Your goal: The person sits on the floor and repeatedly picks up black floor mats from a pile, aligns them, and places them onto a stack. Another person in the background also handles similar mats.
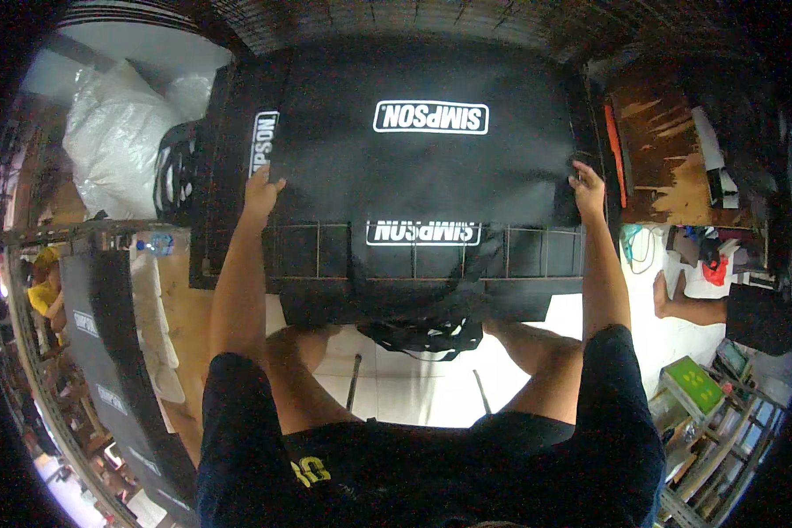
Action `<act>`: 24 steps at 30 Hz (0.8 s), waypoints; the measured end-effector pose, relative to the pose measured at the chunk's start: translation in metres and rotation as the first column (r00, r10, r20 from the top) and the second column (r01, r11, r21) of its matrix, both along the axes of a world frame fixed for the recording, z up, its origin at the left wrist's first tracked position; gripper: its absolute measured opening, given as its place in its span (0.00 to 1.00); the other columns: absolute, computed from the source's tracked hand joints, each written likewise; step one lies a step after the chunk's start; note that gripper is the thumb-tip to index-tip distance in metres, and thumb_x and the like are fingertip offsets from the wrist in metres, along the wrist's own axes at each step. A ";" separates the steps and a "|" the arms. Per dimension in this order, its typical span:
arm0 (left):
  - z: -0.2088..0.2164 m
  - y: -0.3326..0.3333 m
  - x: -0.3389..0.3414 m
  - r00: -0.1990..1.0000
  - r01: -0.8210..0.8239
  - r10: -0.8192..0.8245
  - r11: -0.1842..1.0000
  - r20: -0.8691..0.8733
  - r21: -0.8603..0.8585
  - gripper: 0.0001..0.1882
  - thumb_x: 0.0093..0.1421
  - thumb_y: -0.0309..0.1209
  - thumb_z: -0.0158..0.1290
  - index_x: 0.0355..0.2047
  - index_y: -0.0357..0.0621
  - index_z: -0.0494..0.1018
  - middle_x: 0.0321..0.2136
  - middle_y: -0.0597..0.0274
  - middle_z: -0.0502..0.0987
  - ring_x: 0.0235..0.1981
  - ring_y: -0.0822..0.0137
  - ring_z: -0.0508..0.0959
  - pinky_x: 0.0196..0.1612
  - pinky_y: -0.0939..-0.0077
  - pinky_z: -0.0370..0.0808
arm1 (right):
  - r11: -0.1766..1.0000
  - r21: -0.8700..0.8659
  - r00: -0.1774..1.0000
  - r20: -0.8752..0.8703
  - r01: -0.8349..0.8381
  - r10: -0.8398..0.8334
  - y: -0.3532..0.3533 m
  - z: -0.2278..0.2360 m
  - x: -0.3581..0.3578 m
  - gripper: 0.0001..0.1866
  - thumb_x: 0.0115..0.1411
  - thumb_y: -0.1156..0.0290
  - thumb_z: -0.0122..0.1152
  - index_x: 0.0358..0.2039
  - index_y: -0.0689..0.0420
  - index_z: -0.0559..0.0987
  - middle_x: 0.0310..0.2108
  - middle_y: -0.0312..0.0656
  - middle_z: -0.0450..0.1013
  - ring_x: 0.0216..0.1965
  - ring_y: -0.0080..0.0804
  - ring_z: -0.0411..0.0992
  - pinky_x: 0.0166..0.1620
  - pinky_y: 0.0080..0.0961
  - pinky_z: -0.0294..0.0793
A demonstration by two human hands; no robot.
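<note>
1. Left hand (260, 195) is closed on the left edge of the black bag (422, 167), thumb on top, fingers curled under the fabric
2. Bag lies flat across a wire rack (326, 251) straight ahead of the person, white label patches facing up; its straps (427, 334) hang off the near edge of the rack in a loose tangle
3. Right hand (587, 189) pinches the bag's right edge, fingers folded over the cloth, level with the left hand
4. Handling, as I judge it: the bag looks soft and limp, coated fabric that may be a bit slick, light for its size but wide; holding both side edges as now keeps it spread, and the dangling straps could snag on the rack wires
5. Left of the bag: a white plastic sack (114, 132) and a dark coil (174, 172) beside it; lower down, more black panels (101, 343) stand on edge
6. Right of the bag: a worn brown board (669, 167) with an orange strip, another person's bare foot (664, 295), and a green box (695, 383) further down; none of these touch the bag
</note>
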State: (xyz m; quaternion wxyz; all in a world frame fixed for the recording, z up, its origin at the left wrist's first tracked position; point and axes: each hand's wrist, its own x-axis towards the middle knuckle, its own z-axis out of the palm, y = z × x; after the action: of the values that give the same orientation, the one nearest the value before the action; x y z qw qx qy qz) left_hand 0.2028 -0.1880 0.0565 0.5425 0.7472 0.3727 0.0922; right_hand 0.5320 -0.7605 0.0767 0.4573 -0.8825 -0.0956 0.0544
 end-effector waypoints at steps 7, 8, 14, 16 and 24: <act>-0.040 0.007 0.025 0.996 -0.053 0.061 0.992 -0.067 0.114 0.32 0.51 0.23 0.57 0.56 0.31 0.59 0.53 0.46 0.66 0.57 0.54 0.64 0.57 0.70 0.61 | 0.998 0.065 0.999 -0.053 -0.003 0.006 -0.007 -0.038 0.030 0.20 0.49 0.84 0.52 0.45 0.61 0.76 0.42 0.39 0.74 0.39 0.22 0.71 0.43 0.16 0.67; -0.051 0.019 0.019 0.999 -0.044 0.045 0.997 -0.024 0.070 0.32 0.51 0.25 0.57 0.56 0.34 0.59 0.55 0.45 0.64 0.58 0.52 0.62 0.58 0.67 0.59 | 0.997 0.074 0.983 -0.182 0.024 -0.010 0.003 -0.029 0.027 0.23 0.48 0.85 0.47 0.48 0.62 0.74 0.44 0.41 0.73 0.42 0.24 0.71 0.47 0.17 0.66; -0.044 0.019 0.036 0.988 -0.001 0.022 0.990 -0.150 0.142 0.30 0.52 0.26 0.57 0.56 0.36 0.61 0.55 0.44 0.64 0.56 0.52 0.65 0.56 0.67 0.62 | 0.999 0.033 0.992 -0.127 0.021 -0.017 0.004 -0.028 0.034 0.24 0.48 0.84 0.50 0.48 0.62 0.74 0.49 0.43 0.70 0.50 0.28 0.67 0.53 0.20 0.62; -0.050 0.024 0.030 0.997 -0.010 0.021 0.990 -0.075 0.143 0.30 0.52 0.26 0.57 0.55 0.35 0.62 0.54 0.44 0.65 0.56 0.53 0.66 0.56 0.68 0.63 | 0.999 0.033 0.996 -0.091 -0.010 0.013 0.007 -0.030 0.037 0.23 0.48 0.84 0.50 0.48 0.61 0.74 0.49 0.42 0.71 0.50 0.28 0.68 0.53 0.20 0.63; -0.040 0.021 0.035 0.995 -0.026 0.044 0.978 -0.085 0.207 0.27 0.53 0.24 0.55 0.54 0.32 0.63 0.47 0.45 0.72 0.49 0.58 0.72 0.50 0.72 0.67 | 0.999 0.043 0.995 -0.096 -0.010 0.014 -0.001 -0.046 0.045 0.23 0.49 0.83 0.53 0.48 0.60 0.75 0.41 0.39 0.75 0.38 0.23 0.71 0.42 0.19 0.68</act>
State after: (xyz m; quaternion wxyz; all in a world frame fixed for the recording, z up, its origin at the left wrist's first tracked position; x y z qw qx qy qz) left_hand 0.2382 -0.1669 0.0166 0.4434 0.7959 0.3983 0.1063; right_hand 0.5770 -0.7618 0.0304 0.4796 -0.8683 -0.0799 0.0979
